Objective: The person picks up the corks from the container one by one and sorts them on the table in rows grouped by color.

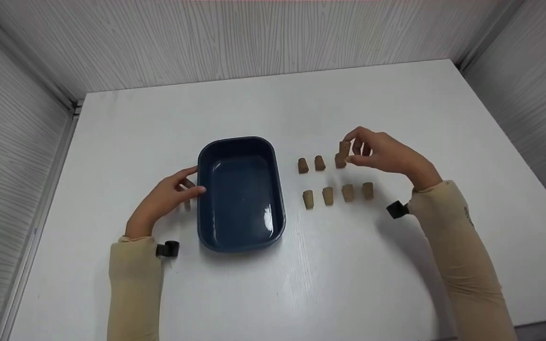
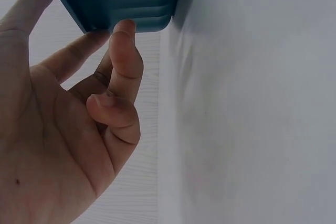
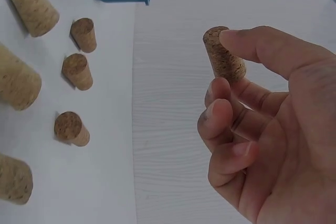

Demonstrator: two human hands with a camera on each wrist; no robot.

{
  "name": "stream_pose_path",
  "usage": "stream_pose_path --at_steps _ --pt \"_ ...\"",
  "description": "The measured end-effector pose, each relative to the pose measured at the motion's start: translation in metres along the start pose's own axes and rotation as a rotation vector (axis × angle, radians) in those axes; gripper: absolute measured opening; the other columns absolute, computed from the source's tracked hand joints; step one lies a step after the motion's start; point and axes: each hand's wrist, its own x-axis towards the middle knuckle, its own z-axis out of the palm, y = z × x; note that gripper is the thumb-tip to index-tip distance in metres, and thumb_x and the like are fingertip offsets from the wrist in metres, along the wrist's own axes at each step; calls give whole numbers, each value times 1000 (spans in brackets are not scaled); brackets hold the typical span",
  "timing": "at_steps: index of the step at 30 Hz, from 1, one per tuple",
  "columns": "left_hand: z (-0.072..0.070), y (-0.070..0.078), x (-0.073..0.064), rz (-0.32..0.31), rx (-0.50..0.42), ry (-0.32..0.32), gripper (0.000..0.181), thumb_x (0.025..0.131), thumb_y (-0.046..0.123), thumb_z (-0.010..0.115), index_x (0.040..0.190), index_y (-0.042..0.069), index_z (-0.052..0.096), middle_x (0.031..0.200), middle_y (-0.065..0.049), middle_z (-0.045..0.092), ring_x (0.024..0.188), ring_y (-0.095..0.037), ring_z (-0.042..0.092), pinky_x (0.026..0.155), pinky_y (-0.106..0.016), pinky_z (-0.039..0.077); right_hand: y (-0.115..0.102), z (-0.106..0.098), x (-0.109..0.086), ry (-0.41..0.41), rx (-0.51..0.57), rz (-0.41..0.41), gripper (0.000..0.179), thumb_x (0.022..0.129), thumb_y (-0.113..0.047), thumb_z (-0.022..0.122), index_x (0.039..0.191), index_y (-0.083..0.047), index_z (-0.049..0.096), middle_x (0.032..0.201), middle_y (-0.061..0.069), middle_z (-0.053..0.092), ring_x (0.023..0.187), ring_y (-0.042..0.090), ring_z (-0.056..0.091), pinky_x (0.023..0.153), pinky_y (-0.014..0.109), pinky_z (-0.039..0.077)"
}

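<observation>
My right hand (image 1: 386, 151) pinches a tapered cork stopper (image 3: 226, 59) between thumb and fingers. In the head view the held cork is raised above the table, overlapping one standing cork (image 1: 340, 162) of the back row. My left hand (image 1: 166, 196) is at the left side of a dark blue rectangular tray (image 1: 280, 208). Its thumb and index finger are fairly straight and touch the rim. The other fingers (image 2: 113, 111) bend loosely, with nothing between them and the palm. Bare dark blue floor shows inside the tray.
Right of the tray, corks stand in two rows. The back row includes two more corks (image 1: 303, 165), (image 1: 319, 163); several paler ones (image 1: 328, 196) form the front row. A white table (image 1: 254, 293) bears everything, with grey wood-grain panels (image 1: 273, 38) behind and at both sides.
</observation>
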Motion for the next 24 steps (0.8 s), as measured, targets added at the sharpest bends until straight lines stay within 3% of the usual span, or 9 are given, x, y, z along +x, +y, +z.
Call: stream_pose_path --at_steps 6,16,24 --pt "-1 -1 -2 9 -17 1 74 90 53 61 151 22 33 114 -13 62 80 -22 61 75 -32 43 17 -4 -3 -4 -11 50 38 96 -23 59 130 -8 51 97 10 61 86 21 56 71 32 44" --pt "1 -2 -2 2 -33 6 74 89 53 62 151 22 34 113 -12 62 79 -23 62 75 -33 43 39 -7 -9 -21 6 116 35 97 -20 56 132 -12 52 101 11 60 87 20 54 74 33 44" --pt "0 0 -1 3 -28 3 73 91 51 61 151 20 35 114 -13 62 81 -22 61 75 -33 42 58 -5 -7 -67 33 215 36 98 -20 54 133 -13 52 104 13 59 85 26 58 73 34 44"
